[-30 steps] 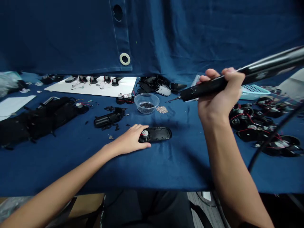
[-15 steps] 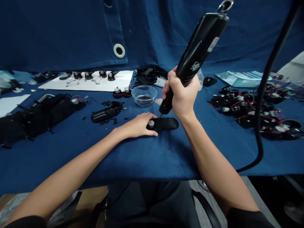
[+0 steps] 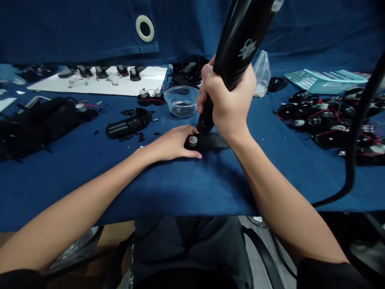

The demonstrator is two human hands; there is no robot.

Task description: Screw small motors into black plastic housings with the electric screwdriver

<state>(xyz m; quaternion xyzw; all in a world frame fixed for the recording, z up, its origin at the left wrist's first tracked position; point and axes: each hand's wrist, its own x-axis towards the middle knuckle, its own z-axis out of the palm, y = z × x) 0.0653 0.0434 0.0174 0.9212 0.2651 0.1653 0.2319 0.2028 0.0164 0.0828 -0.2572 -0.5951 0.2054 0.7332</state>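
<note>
My right hand (image 3: 230, 96) is wrapped round a black electric screwdriver (image 3: 237, 48), which tilts with its tip down on the work piece. That piece is a long black plastic housing (image 3: 213, 141) lying flat on the blue cloth, with a small silver motor (image 3: 193, 140) at its left end. My left hand (image 3: 177, 142) grips this left end, thumb on the near side and fingers on the far side. The driver's nose hides the exact spot where its bit meets the housing.
Just beyond my hands stands a clear plastic bowl (image 3: 182, 102) of small dark screws. Black assemblies with red wires (image 3: 327, 120) are heaped at the right, by a turquoise basket (image 3: 326, 80). A white board (image 3: 117, 86) carries several motor units. A black cable (image 3: 350, 160) hangs at the right.
The screwdriver has come lower and more upright, its nose now close against the housing. My left hand keeps its grip. The whole view has shifted, with the table appearing higher.
</note>
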